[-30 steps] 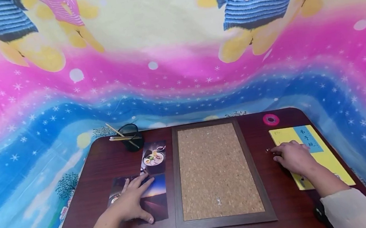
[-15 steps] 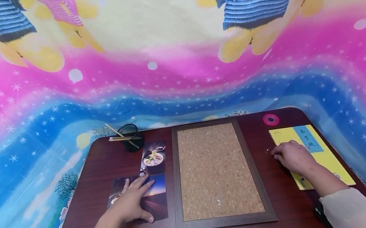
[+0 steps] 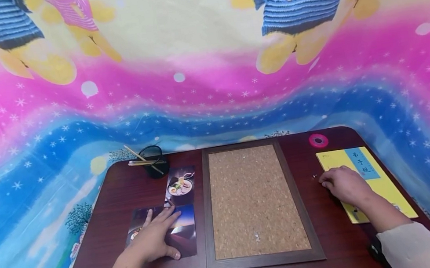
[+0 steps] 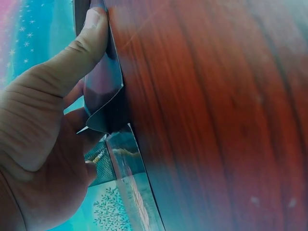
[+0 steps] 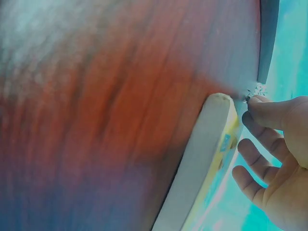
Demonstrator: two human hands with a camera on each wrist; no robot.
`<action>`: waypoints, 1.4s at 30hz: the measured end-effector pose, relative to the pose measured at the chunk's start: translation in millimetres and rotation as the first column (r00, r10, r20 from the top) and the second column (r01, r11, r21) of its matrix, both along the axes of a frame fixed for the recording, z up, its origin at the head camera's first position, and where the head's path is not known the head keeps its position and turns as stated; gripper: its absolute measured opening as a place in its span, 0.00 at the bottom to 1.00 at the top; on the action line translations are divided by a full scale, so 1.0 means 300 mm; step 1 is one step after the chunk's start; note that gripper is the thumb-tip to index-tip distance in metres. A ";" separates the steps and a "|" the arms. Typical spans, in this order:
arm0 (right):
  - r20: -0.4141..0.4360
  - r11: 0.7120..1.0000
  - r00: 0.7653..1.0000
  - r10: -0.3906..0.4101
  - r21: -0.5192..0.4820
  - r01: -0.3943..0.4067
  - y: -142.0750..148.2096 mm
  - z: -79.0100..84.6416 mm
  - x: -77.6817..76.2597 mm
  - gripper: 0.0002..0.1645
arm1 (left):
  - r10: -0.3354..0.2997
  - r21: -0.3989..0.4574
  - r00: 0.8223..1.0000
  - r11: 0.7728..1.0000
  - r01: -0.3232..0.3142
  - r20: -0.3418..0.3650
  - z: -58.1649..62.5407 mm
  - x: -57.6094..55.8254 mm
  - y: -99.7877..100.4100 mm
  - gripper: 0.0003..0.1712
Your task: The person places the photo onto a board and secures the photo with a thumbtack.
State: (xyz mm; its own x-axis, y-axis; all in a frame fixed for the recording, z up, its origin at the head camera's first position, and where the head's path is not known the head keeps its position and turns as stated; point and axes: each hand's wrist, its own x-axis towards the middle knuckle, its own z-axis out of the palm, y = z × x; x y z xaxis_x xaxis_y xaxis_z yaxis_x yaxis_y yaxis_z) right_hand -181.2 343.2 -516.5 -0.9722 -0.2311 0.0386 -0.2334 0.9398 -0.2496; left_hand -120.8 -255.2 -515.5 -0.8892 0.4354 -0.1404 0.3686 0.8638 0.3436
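Note:
My left hand lies spread over two photos, a sunset scene and a partly covered food photo. In the left wrist view, the thumb presses along a photo's edge, and a curved photo rises off the table under the palm. A ramen photo lies just beyond. My right hand is over the left edge of a yellow book. Its thumb and forefinger pinch a tiny item, apparently a pushpin. Several small clear pins lie by the fingertips.
A framed cork board occupies the middle of the dark wood table, with small clear pins near its lower end. A black mesh cup with pencils stands at the back left. A pink ring-shaped roll lies at the back right.
The sunset photo's near edge has shifted slightly away under my left hand. My right hand's fingertips have drawn back a little from the pins and closed together.

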 end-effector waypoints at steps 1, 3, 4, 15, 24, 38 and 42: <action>0.004 1.000 1.000 0.000 -0.010 0.000 0.000 0.002 0.000 0.05 | 0.004 0.000 1.000 1.000 -0.004 -0.003 0.003 0.000 0.001 0.71; 0.016 0.999 1.000 -0.004 -0.032 0.004 -0.001 0.008 0.002 0.06 | 0.011 -0.006 1.000 1.000 -0.011 -0.009 0.008 0.001 0.003 0.71; 0.021 0.999 1.000 -0.006 -0.042 0.007 -0.002 0.011 0.003 0.07 | 0.013 -0.010 1.000 1.000 -0.013 -0.014 0.011 0.001 0.003 0.71; 0.045 0.995 0.999 -0.030 -0.096 0.034 -0.019 0.021 0.012 0.12 | 0.017 -0.001 0.999 1.000 -0.017 -0.047 0.012 -0.002 0.007 0.68; 0.047 0.992 0.998 -0.029 -0.123 0.035 -0.044 0.030 0.021 0.14 | 0.045 0.049 0.998 0.998 -0.043 -0.041 0.046 -0.013 0.017 0.66; 0.042 0.983 0.999 -0.028 -0.182 0.035 -0.111 0.061 0.041 0.11 | -0.022 0.105 0.996 0.994 0.032 -0.089 0.077 -0.039 0.085 0.67; 0.042 0.979 0.999 -0.031 -0.200 0.039 -0.138 0.061 0.057 0.11 | -0.049 0.103 0.994 0.993 0.060 -0.102 0.075 -0.043 0.112 0.67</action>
